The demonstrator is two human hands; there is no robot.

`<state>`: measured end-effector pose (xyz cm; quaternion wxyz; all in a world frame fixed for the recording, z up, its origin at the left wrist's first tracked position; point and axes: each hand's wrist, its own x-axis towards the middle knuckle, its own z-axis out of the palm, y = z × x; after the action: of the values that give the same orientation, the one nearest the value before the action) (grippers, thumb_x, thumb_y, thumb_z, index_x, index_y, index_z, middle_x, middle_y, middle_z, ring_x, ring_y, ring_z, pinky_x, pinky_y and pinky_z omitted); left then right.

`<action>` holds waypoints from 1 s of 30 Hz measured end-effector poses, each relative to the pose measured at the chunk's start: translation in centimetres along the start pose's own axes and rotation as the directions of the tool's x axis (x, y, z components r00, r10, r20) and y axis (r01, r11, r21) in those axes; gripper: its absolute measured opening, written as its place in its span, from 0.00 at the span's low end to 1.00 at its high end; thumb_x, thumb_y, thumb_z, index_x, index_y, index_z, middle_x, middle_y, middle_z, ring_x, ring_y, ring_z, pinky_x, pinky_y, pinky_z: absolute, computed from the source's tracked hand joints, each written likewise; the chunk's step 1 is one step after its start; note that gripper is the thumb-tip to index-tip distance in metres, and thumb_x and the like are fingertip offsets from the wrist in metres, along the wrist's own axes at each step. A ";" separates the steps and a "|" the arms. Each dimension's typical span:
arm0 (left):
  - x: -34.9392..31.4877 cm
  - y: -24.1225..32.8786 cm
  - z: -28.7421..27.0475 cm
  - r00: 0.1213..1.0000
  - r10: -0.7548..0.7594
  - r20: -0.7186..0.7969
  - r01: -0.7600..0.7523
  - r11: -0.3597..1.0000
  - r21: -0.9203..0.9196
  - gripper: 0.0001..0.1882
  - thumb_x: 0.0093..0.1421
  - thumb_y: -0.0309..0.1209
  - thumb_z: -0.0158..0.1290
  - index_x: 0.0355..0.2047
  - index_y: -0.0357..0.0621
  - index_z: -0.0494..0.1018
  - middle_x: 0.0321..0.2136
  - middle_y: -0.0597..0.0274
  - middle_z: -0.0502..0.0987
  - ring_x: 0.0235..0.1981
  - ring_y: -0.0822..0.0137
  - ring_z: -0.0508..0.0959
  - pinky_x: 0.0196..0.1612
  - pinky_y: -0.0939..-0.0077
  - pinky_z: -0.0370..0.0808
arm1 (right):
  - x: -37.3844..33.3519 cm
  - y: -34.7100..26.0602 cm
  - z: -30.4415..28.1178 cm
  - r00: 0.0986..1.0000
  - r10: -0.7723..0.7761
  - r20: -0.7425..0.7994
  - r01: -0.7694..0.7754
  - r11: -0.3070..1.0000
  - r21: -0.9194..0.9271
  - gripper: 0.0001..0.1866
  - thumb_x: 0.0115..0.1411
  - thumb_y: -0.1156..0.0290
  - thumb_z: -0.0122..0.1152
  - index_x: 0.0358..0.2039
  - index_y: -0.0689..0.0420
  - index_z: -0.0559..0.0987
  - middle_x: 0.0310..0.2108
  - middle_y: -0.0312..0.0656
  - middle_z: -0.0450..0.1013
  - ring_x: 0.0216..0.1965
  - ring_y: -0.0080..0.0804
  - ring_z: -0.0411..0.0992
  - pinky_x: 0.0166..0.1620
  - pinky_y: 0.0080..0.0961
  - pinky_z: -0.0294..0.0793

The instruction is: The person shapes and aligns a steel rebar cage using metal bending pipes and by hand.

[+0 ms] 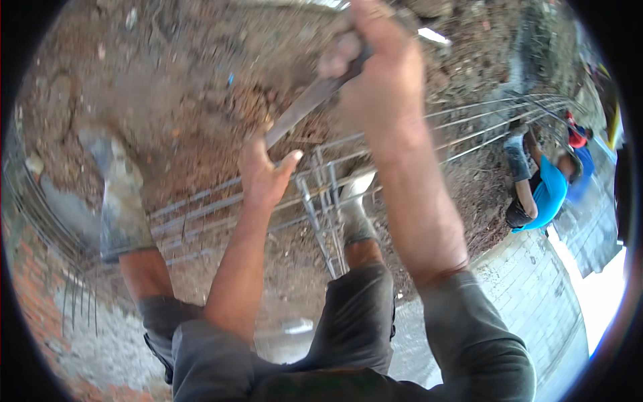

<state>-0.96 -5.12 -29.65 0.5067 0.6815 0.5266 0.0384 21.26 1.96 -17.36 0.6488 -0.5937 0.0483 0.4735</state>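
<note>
My right hand (385, 80), blurred by motion, is raised and closed round the dark handle of a long flat metal-bladed tool (301, 110); blur hides its exact kind. The blade slants down to the left, its end overlapping my left hand (263, 171). That hand has its thumb spread away from the forefinger, the other fingers mostly hidden; whether it touches the blade is unclear. Under my arms runs a long cage of steel reinforcing bars (201, 208). Several upright bars (318, 211) form a squared frame in it, just right of my left hand.
My boots (124, 201) stand apart on either side of the left part of the cage. Loose brown soil (181, 80) lies beyond. At right, a person in a blue shirt (550, 194) bends beside a grey block wall (529, 288). More bars (47, 218) curve at left.
</note>
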 end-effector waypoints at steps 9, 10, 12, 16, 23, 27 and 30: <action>3.4 1.5 -6.4 0.878 -0.467 0.107 0.454 0.738 -0.500 0.22 0.60 0.49 0.65 0.34 0.42 0.75 0.20 0.73 0.68 0.22 0.76 0.66 0.26 0.74 0.64 | 7.6 -2.2 -5.1 0.781 -0.418 0.465 0.460 -0.120 -0.880 0.27 0.62 0.45 0.62 0.50 0.54 0.76 0.47 0.50 0.74 0.53 0.51 0.71 0.57 0.45 0.70; 3.2 1.0 -6.8 0.865 -0.495 0.081 0.460 0.720 -0.519 0.21 0.60 0.49 0.64 0.33 0.43 0.75 0.20 0.74 0.67 0.22 0.78 0.64 0.26 0.76 0.62 | 8.7 -1.6 -7.0 0.813 -0.393 0.429 0.323 -0.308 -0.895 0.21 0.61 0.57 0.63 0.50 0.53 0.74 0.48 0.51 0.72 0.53 0.55 0.70 0.57 0.46 0.70; 2.9 0.0 -7.4 0.866 -0.500 -0.012 0.405 0.714 -0.570 0.21 0.59 0.49 0.65 0.32 0.44 0.74 0.21 0.74 0.67 0.23 0.79 0.63 0.28 0.78 0.61 | 11.8 -0.4 -9.6 0.831 -0.336 0.443 0.253 -0.482 -0.839 0.21 0.57 0.67 0.61 0.52 0.53 0.74 0.49 0.50 0.71 0.54 0.54 0.69 0.57 0.48 0.70; 2.5 -2.5 -8.1 0.855 -0.513 -0.076 0.372 0.708 -0.600 0.21 0.58 0.47 0.66 0.33 0.43 0.74 0.25 0.72 0.70 0.25 0.79 0.66 0.32 0.78 0.63 | 14.6 0.2 -11.2 0.821 -0.189 0.539 0.296 -0.667 -0.684 0.20 0.54 0.67 0.60 0.49 0.54 0.74 0.44 0.51 0.73 0.49 0.55 0.72 0.52 0.48 0.73; 2.5 -6.1 -7.3 0.813 -0.578 -0.066 0.353 0.580 -0.734 0.19 0.61 0.44 0.64 0.31 0.45 0.69 0.20 0.73 0.67 0.19 0.80 0.65 0.21 0.81 0.61 | 7.6 -5.0 -8.1 0.794 0.007 0.608 0.590 -0.252 -0.767 0.18 0.57 0.61 0.55 0.46 0.56 0.75 0.37 0.50 0.71 0.33 0.41 0.73 0.36 0.43 0.73; 3.3 -6.7 -7.9 0.793 -0.600 -0.106 0.430 0.675 -0.600 0.19 0.60 0.44 0.64 0.29 0.42 0.72 0.20 0.71 0.69 0.19 0.77 0.66 0.21 0.76 0.63 | -3.8 -5.9 -10.1 0.403 0.228 0.886 0.875 -0.381 -0.299 0.06 0.66 0.69 0.52 0.34 0.56 0.75 0.31 0.41 0.66 0.18 0.24 0.58 0.14 0.22 0.58; 3.6 -6.9 -8.3 0.784 -0.620 -0.037 0.514 0.680 -0.523 0.21 0.59 0.47 0.65 0.36 0.42 0.75 0.25 0.71 0.72 0.25 0.76 0.68 0.29 0.76 0.64 | -12.4 -4.1 -11.6 0.805 0.561 0.192 0.198 0.049 -0.979 0.07 0.67 0.69 0.55 0.34 0.57 0.75 0.33 0.42 0.69 0.19 0.22 0.64 0.15 0.17 0.63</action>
<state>-8.87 2.51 -32.43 0.5885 0.3254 0.7356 0.0815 23.03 -13.77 -10.01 -0.0188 -0.6953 -0.3895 0.6037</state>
